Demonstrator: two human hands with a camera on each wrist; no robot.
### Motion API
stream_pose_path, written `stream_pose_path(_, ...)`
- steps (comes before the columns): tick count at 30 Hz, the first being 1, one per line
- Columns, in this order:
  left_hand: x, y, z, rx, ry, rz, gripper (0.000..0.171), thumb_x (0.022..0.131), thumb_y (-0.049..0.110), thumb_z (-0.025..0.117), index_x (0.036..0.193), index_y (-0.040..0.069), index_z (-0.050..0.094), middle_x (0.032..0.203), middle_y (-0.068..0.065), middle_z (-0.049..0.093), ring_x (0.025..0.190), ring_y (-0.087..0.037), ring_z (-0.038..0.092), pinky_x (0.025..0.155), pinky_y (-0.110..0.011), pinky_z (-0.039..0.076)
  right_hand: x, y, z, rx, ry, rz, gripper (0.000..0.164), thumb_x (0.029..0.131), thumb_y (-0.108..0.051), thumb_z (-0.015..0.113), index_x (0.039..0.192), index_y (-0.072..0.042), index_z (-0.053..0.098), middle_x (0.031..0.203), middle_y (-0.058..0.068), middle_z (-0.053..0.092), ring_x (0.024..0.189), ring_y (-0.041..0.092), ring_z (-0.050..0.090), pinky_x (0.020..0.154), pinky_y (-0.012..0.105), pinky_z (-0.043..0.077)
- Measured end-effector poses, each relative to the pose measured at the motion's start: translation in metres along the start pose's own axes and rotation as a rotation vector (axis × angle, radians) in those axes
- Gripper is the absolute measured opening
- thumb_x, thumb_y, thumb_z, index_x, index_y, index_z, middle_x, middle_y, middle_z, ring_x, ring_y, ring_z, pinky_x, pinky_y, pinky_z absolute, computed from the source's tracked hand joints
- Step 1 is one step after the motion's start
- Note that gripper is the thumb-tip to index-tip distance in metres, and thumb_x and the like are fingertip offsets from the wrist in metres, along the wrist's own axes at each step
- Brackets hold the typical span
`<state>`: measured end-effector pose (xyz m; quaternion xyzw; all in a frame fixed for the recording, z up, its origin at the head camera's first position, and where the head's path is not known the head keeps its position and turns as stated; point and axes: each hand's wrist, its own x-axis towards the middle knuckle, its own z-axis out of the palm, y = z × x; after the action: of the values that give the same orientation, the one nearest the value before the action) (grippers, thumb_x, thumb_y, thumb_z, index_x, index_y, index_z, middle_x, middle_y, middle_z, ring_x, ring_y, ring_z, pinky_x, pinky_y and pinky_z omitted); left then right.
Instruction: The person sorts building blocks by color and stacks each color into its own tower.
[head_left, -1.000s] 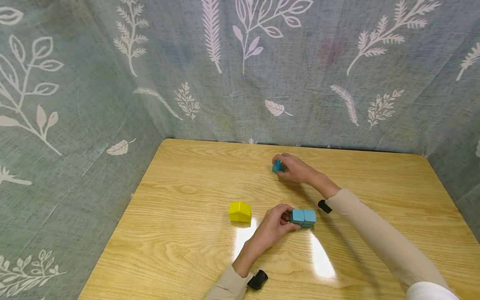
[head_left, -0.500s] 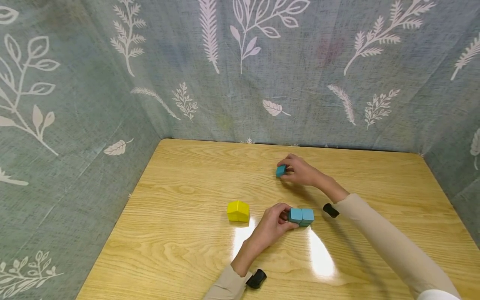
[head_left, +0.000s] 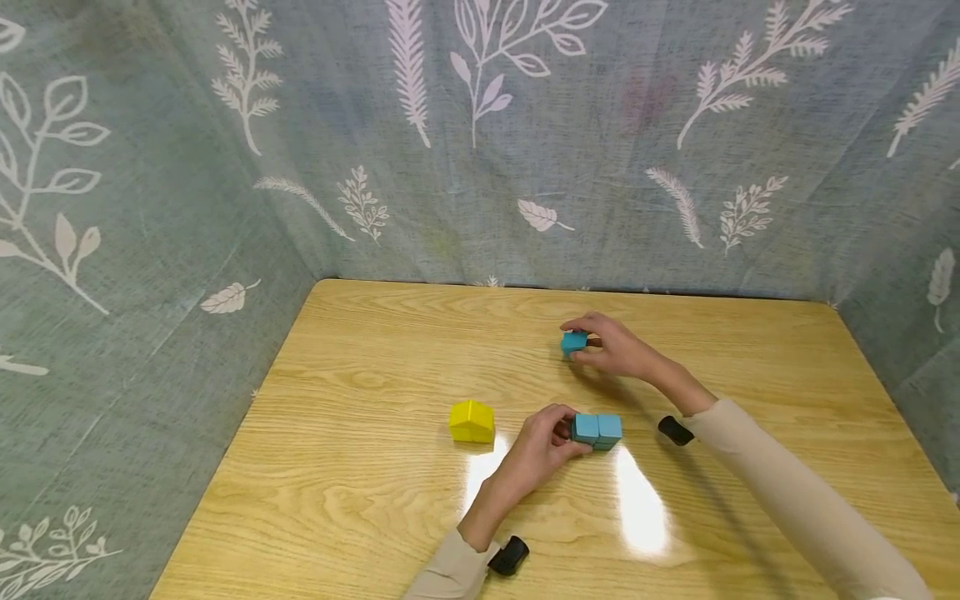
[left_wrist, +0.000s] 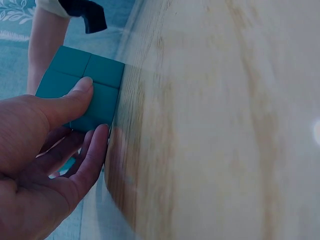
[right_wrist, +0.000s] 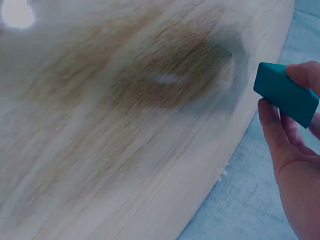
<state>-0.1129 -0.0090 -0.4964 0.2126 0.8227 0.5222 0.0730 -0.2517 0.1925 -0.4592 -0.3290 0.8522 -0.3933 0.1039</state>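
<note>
Near the middle of the table, my left hand (head_left: 536, 446) grips the left side of a small stack of blue blocks (head_left: 598, 428). Its thumb lies across the front face and its other fingers are at the side and behind. In the left wrist view the stack (left_wrist: 102, 102) shows seams dividing its face into several parts. Farther back, my right hand (head_left: 618, 348) pinches a single blue block (head_left: 573, 343) between thumb and fingers. The right wrist view shows this block (right_wrist: 285, 94) with one slanted end, held close over the table.
A yellow house-shaped pair of blocks (head_left: 472, 422) with a peaked top stands left of my left hand. The wooden table (head_left: 360, 492) ends at a leaf-patterned curtain (head_left: 450, 225) behind and on both sides. Black wrist cameras (head_left: 508, 556) hang at both cuffs.
My right hand has drawn the single block to the right and slightly nearer, turning it so its angled shape shows. My left hand keeps its hold on the stack.
</note>
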Motion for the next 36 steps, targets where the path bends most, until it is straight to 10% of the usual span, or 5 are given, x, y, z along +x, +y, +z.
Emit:
stream_pose_path(11,-0.001,0.0,-0.001,-0.004,-0.003,-0.007,0.029,0.089,0.007,0.081,0.114,0.002,0.066,0.103,-0.008,0.066,0.083,-0.007,0.061,0.074,-0.017,0.054,-0.031,-0.003,-0.008,0.012,0.097,-0.032,0.042,0.096,-0.006,0.073,0.135,0.004,0.059,0.131,0.021,0.06,0.119,0.04,0.058,0.098,0.06,0.052)
stream_pose_path(25,-0.001,-0.002,0.0,0.007,0.001,0.008,0.03,0.09,0.007,0.081,0.115,0.0,0.066,0.103,-0.01,0.066,0.083,-0.01,0.062,0.073,-0.017,0.054,-0.077,-0.013,-0.008,0.036,0.22,-0.058,0.04,0.091,-0.001,0.077,0.129,-0.001,0.065,0.123,0.01,0.068,0.114,0.029,0.066,0.099,0.026,0.052)
stream_pose_path(36,-0.001,-0.003,0.001,-0.005,0.008,0.017,0.03,0.089,0.006,0.081,0.113,0.0,0.065,0.102,-0.009,0.066,0.083,-0.01,0.062,0.073,-0.018,0.055,-0.104,-0.024,-0.002,0.088,0.261,-0.002,0.039,0.09,-0.002,0.078,0.127,-0.008,0.066,0.12,0.007,0.069,0.114,0.013,0.067,0.097,0.033,0.055)
